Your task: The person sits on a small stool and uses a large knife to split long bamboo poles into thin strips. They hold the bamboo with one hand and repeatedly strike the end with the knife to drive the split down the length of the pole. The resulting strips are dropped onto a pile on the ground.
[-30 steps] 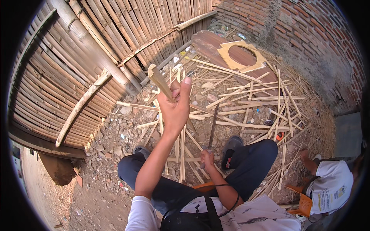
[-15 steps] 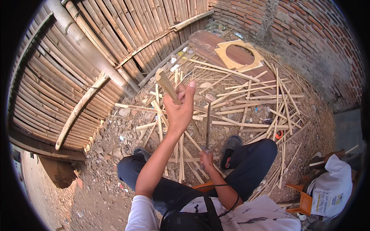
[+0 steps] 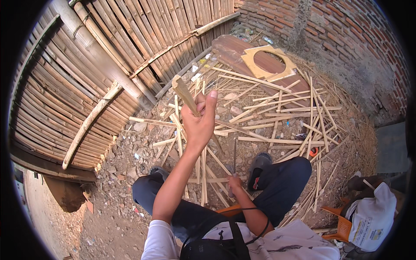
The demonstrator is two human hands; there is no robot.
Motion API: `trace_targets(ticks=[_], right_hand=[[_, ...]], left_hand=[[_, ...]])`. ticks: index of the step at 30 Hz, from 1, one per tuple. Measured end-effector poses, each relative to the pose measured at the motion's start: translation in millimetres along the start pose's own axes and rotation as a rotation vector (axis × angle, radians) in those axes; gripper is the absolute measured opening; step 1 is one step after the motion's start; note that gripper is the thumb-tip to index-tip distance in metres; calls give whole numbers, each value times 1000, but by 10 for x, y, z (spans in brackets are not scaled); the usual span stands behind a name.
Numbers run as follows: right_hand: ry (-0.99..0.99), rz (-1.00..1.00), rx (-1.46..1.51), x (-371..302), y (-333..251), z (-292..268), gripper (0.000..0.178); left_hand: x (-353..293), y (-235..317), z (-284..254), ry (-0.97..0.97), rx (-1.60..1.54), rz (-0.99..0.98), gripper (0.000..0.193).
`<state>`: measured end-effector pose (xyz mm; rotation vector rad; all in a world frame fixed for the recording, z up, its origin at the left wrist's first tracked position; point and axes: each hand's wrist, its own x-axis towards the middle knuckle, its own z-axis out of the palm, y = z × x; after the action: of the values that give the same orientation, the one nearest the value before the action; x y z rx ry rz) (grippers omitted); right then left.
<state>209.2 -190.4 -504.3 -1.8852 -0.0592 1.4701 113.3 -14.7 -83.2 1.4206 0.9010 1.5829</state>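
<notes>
My left hand is closed round a bamboo strip, held up in front of me with its top end nearest the camera. Its thumb points upward, and the strip's lower part shows below the fist. Closer to my body, between my knees, my right hand grips the handle of a long, narrow-bladed knife. The dark blade points away from me and is apart from the strip.
Many split bamboo strips lie crisscrossed over stony ground. Beyond them sit a brown board and a yellowish panel with a round hole. A bamboo fence and brick wall enclose the spot. Another person sits at right.
My right hand has dropped slightly, and the knife's blade now looks shorter, its tip lower. My left hand has shifted a little left with the strip. The other person has moved.
</notes>
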Motion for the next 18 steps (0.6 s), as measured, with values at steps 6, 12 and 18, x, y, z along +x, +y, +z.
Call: trace_targets(ticks=[6,12,18], right_hand=[[-198,119,-120,96,472,-28,16],[-259,184,-83,310,768,7,15],[-297,114,-226,-104,478,73,15]], left_hand=[[-20,-7,-113,20,-11,3,54],[7,62,-31,-20,-2,18,54],[19,22,-108,20,93,44,54]])
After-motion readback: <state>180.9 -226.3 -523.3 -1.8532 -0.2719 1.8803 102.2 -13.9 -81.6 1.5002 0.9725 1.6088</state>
